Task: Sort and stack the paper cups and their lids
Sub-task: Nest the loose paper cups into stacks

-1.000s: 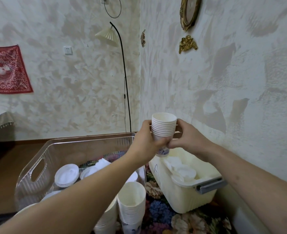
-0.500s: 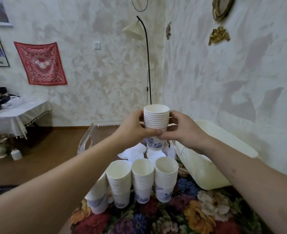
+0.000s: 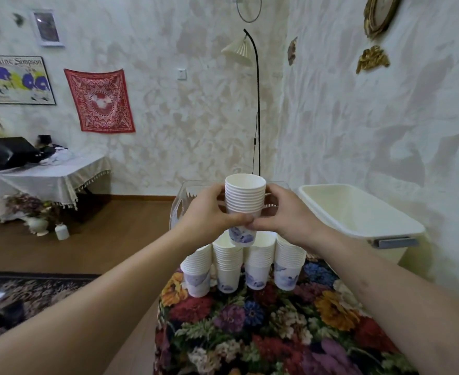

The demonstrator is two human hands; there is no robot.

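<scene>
both hands [image 3: 246, 215] round cup stack [image 3: 245, 201]

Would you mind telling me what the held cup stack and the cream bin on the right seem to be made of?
Held cup stack: most likely thin paper, matte white with a blue print at the base; fine rolled rims nest tightly. Cream bin: probably moulded plastic, smooth with a slight sheen, rounded rim and a grey handle.
</scene>
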